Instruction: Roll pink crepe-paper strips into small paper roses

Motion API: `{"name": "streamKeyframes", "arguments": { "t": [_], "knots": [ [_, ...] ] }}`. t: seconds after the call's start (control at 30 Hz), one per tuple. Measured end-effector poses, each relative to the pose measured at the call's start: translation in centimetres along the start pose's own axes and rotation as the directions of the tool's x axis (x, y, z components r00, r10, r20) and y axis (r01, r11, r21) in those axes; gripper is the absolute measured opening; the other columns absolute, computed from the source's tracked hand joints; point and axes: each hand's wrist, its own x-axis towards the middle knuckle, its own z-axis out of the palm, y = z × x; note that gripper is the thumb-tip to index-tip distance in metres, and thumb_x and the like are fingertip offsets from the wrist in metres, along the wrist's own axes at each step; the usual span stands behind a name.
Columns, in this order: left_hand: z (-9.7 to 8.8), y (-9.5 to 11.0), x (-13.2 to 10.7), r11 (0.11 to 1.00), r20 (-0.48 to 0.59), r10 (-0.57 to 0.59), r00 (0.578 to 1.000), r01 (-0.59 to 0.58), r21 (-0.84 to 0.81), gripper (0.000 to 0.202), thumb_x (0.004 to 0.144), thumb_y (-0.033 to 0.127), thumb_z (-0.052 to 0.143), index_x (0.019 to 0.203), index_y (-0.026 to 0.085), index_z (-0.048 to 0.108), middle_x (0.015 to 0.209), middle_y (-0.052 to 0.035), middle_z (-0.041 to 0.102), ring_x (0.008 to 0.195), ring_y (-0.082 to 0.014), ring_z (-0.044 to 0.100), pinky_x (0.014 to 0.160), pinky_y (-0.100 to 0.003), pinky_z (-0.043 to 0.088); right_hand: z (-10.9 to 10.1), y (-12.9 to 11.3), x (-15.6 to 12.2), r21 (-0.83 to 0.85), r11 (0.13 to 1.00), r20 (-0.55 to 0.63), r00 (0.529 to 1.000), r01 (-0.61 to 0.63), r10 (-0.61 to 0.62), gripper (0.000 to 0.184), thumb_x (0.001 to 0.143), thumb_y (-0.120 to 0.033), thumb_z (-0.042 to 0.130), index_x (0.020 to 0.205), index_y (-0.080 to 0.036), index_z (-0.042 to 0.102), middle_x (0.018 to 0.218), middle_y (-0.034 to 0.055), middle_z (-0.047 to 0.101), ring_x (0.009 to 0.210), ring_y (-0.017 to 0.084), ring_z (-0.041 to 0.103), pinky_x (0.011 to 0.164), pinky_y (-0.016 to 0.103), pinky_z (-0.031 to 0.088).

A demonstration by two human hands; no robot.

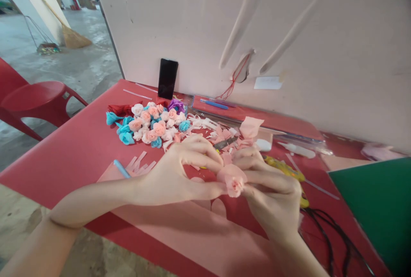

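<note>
Delicately, the fingers of the left hand (175, 172) and right hand (276, 193) were nearly closed in a pinch on a pink paper rose (236, 186), which sat between them above the red counter (80, 135), the left thumb and forefinger at its loose outer petal. It was probably very light, soft and easily creased or torn, so it seemed best gripped low at its base, with barely any pressure on the petal rims. Beyond the fingers leftward lay a cluster of paper flowers (159, 129), and straight beyond, paper scraps (252, 127).
</note>
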Motion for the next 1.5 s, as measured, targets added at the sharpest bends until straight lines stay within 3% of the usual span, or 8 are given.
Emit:
{"name": "streamKeyframes", "arguments": {
  "t": [0.13, 0.3, 0.5, 0.63, 0.97, 1.17, 1.33, 1.5],
  "knots": [
    [0.0, 0.1, 0.0, 1.000, -0.002, 0.021, 1.000, -0.021, -0.020, 0.005, 0.069, 0.009, 0.069, 0.070, 0.014, 0.070, 0.071, -0.0027, 0.067, 0.073, -0.0121, 0.057, 0.074, -0.028, 0.047, 0.1, -0.1, 0.0, 0.010, 1.000, 0.004, 1.000, -0.008, 0.008, 0.004, 0.076, -0.026, 0.070, 0.077, -0.029, 0.073, 0.067, -0.0011, 0.065, 0.069, 0.015, 0.051, 0.064, 0.030, 0.045],
    [0.0, 0.0, -0.1, 0.999, -0.021, 0.035, 0.999, -0.036, -0.036, 0.008, 0.067, 0.008, 0.068, 0.067, 0.015, 0.070, 0.068, -0.0014, 0.066, 0.070, -0.0115, 0.056, 0.073, -0.028, 0.047, 0.4, -0.4, -0.5, 0.010, 0.997, -0.075, 0.994, -0.073, 0.073, 0.032, 0.073, -0.025, 0.072, 0.103, -0.034, 0.068, 0.078, -0.0020, 0.068, 0.073, 0.016, 0.056, 0.065, 0.029, 0.048],
    [-0.1, -0.2, -0.1, 0.997, -0.027, 0.004, 1.000, -0.006, -0.071, 0.006, 0.066, 0.008, 0.069, 0.066, 0.015, 0.070, 0.070, -0.0029, 0.068, 0.070, -0.0124, 0.055, 0.072, -0.028, 0.046, 0.5, -0.7, -0.5, -0.100, 0.993, -0.081, 0.994, 0.066, -0.074, 0.014, 0.075, -0.014, 0.069, 0.080, -0.026, 0.071, 0.070, -0.0013, 0.062, 0.066, 0.014, 0.054, 0.061, 0.030, 0.045],
    [0.1, -0.4, -0.2, 0.994, -0.046, 0.005, 0.999, -0.010, -0.106, 0.010, 0.066, 0.006, 0.069, 0.061, 0.015, 0.068, 0.067, -0.0020, 0.066, 0.069, -0.0119, 0.053, 0.072, -0.028, 0.044, 0.7, -0.9, -0.6, -0.113, 0.992, -0.108, 0.992, 0.047, -0.060, 0.011, 0.075, -0.016, 0.069, 0.080, -0.026, 0.070, 0.080, 0.0001, 0.066, 0.073, 0.016, 0.057, 0.068, 0.033, 0.046],
    [0.7, -1.0, 0.0, 0.989, -0.131, -0.021, 0.991, 0.001, -0.149, 0.012, 0.070, 0.014, 0.066, 0.059, 0.017, 0.067, 0.063, -0.0017, 0.066, 0.066, -0.0132, 0.048, 0.071, -0.031, 0.044, 1.2, -1.1, -0.7, -0.097, 0.995, -0.087, 0.996, 0.007, -0.016, 0.027, 0.075, -0.007, 0.067, 0.091, -0.029, 0.071, 0.073, -0.0023, 0.068, 0.069, 0.015, 0.056, 0.068, 0.032, 0.047],
    [0.8, -0.9, 0.0, 0.979, -0.134, -0.109, 0.985, 0.083, -0.186, 0.005, 0.070, 0.014, 0.067, 0.066, 0.016, 0.069, 0.071, -0.0041, 0.070, 0.071, -0.0149, 0.055, 0.073, -0.031, 0.047, 1.2, -1.2, -0.9, -0.059, 0.989, -0.143, 0.982, -0.137, 0.127, 0.023, 0.076, -0.011, 0.066, 0.084, -0.031, 0.073, 0.071, -0.0031, 0.068, 0.067, 0.014, 0.058, 0.065, 0.029, 0.049],
    [0.4, -0.6, -0.2, 0.955, -0.015, -0.110, 0.994, 0.102, -0.279, 0.025, 0.084, 0.020, 0.049, 0.067, 0.019, 0.067, 0.081, -0.0045, 0.069, 0.084, -0.0171, 0.057, 0.085, -0.034, 0.046, 1.1, -0.7, -1.2, 0.222, 0.920, -0.131, 0.925, -0.322, 0.355, 0.018, 0.077, -0.023, 0.069, 0.087, -0.038, 0.073, 0.071, -0.0041, 0.072, 0.069, 0.014, 0.064, 0.066, 0.027, 0.053],
    [0.3, -0.5, -0.1, 0.945, -0.022, -0.147, 0.989, 0.134, -0.299, 0.023, 0.082, 0.018, 0.053, 0.064, 0.018, 0.067, 0.077, -0.0056, 0.068, 0.082, -0.0187, 0.057, 0.083, -0.036, 0.046, 1.4, -0.8, -0.8, 0.389, 0.843, -0.092, 0.894, -0.373, 0.438, 0.009, 0.072, -0.029, 0.073, 0.076, -0.037, 0.074, 0.066, -0.0045, 0.073, 0.056, 0.011, 0.066, 0.054, 0.021, 0.055]
  ]
}}
